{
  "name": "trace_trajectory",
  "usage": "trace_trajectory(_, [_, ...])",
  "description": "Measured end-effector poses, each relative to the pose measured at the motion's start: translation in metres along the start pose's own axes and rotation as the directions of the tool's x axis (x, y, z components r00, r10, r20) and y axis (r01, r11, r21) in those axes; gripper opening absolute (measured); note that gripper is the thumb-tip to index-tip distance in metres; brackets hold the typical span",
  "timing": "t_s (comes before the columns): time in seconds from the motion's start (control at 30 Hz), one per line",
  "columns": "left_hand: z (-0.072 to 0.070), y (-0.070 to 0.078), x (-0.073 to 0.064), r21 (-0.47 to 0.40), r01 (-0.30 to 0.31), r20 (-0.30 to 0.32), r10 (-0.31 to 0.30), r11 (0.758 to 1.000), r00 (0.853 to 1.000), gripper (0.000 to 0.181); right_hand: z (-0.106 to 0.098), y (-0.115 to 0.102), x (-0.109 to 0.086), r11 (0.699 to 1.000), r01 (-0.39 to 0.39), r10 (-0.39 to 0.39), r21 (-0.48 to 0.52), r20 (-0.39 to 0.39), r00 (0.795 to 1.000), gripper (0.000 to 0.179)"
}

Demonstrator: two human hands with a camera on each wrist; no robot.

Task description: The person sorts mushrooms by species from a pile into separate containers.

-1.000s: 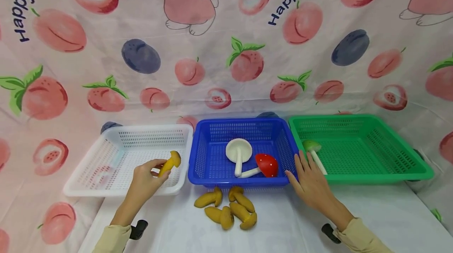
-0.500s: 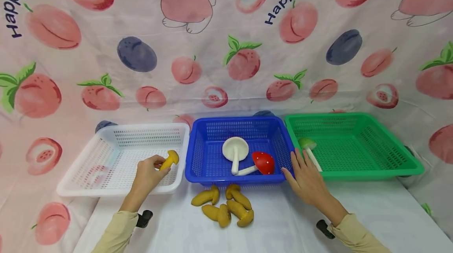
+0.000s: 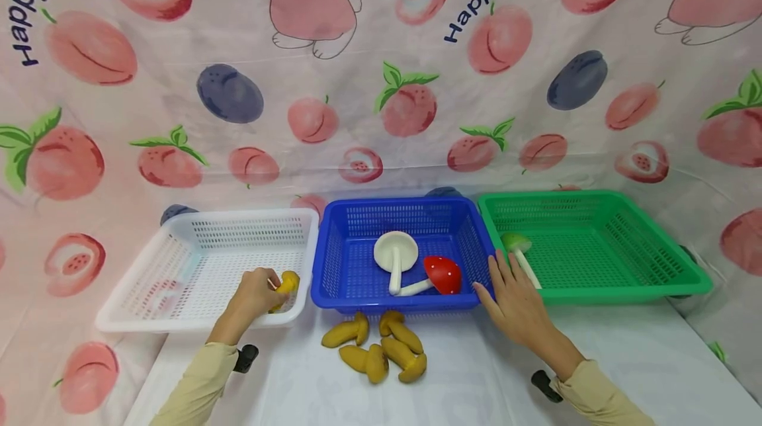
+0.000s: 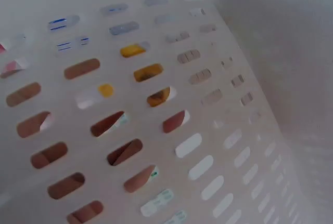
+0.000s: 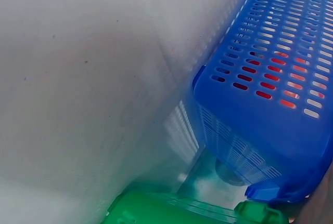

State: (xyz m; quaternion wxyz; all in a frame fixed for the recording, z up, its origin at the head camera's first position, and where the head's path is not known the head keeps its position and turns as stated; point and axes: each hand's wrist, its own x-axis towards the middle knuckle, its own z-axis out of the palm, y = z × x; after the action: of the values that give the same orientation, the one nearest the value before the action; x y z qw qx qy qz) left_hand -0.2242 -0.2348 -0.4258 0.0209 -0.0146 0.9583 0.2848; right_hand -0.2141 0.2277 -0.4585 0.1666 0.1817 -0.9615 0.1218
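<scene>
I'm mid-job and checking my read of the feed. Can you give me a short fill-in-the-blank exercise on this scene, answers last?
1. The left hand holds a yellow mushroom inside a basket coloured ____.
2. On the table, in front of the blue basket, lie ____ loose mushrooms.
3. Beside the white mushroom in the blue basket lies one with a white-spotted ____ cap.
4. In the head view, the green basket stands to the ____ of the blue basket.

Missing words: white; four; red; right.
</scene>
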Motion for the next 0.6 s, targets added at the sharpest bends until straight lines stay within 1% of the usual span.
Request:
trace_trajectory(0.1, [-0.001, -0.001, 0.001, 0.039, 0.013, 0.068, -0.015, 0.999, 0.998, 0.024, 0.000, 0.000, 0.000, 1.000, -0.001, 0.001, -0.005, 0.002, 1.000, 0.067])
trace_trajectory(0.2, [0.000, 0.000, -0.001, 0.082, -0.014, 0.082, 0.008, 0.997, 0.997, 0.018, 0.000, 0.000, 0.000, 1.000, -0.002, 0.002, -0.006, 0.004, 1.000, 0.067])
trace_trajectory(0.27, [0.001, 0.001, -0.004, 0.107, -0.047, 0.061, 0.040, 0.993, 0.997, 0.015, 0.001, 0.000, 0.001, 1.000, 0.001, -0.001, -0.008, 0.003, 1.000, 0.067])
trace_trajectory(0.37, [0.002, 0.005, -0.009, 0.105, -0.106, 0.005, 0.106, 0.989, 0.994, 0.014, 0.001, -0.001, 0.001, 1.000, 0.002, -0.002, -0.008, 0.002, 1.000, 0.067])
trace_trajectory(0.47, [0.002, 0.012, -0.013, 0.079, -0.158, -0.046, 0.162, 0.984, 0.986, 0.012, 0.000, -0.001, 0.000, 1.000, -0.004, 0.004, -0.002, 0.001, 1.000, 0.067])
trace_trajectory(0.6, [-0.001, 0.022, -0.017, 0.053, -0.209, -0.094, 0.213, 0.976, 0.972, 0.012, -0.001, -0.001, 0.000, 1.000, -0.012, 0.012, 0.009, 0.000, 1.000, 0.067])
